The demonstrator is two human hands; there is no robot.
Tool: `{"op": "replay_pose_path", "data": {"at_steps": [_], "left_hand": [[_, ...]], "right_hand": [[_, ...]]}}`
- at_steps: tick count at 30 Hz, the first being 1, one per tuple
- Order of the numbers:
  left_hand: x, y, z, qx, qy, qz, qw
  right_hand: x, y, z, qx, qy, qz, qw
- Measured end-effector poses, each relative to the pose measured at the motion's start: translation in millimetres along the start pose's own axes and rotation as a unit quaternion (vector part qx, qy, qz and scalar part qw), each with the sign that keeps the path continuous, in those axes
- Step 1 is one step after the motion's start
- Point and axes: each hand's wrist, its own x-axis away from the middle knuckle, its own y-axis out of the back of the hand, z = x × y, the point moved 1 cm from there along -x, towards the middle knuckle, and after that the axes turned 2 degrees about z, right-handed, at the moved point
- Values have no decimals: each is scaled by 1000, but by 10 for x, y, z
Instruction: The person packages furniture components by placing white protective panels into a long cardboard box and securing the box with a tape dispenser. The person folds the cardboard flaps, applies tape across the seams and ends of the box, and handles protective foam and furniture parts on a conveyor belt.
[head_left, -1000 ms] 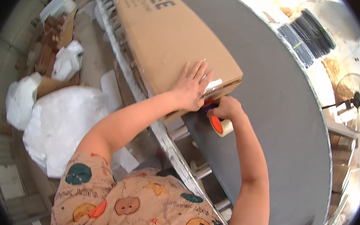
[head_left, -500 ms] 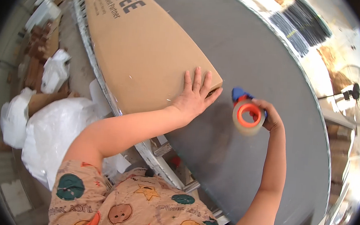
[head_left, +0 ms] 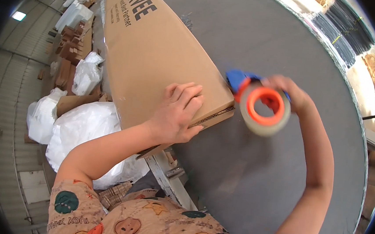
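The four fingers of our left hand (head_left: 174,116) are bent and lie close together, their tips on the top of the cardboard box (head_left: 156,64), while the thumb stands apart and reaches toward the box's near edge. The fingers of our right hand (head_left: 288,93) are curled round the tape dispenser (head_left: 260,128); blur and the dispenser itself hide much of them, so we cannot tell how each one lies.

We see the dispenser right of the frame's centre, just beside the box's right-hand corner; whether they touch, we cannot tell. Its blue front end points to the left and slightly up, and the orange-cored roll of tape turns its round face toward us.

The box fills the upper middle. Its long axis runs from the upper left down to the centre, with dark printing toward the far end. At the near end we see a corrugated edge, and a flap (head_left: 153,150) sticks out below our left wrist.

Under the box and dispenser we have a grey work surface (head_left: 322,141). White wrapped bundles (head_left: 83,128) lie at left, and dark stacked sheets (head_left: 346,28) at the upper right.
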Motion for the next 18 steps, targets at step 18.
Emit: {"op": "replay_pose_path", "data": {"at_steps": [18], "left_hand": [[-283, -440, 791, 349, -27, -226, 909]], "right_hand": [[-185, -3502, -1291, -92, 142, -492, 854]]}}
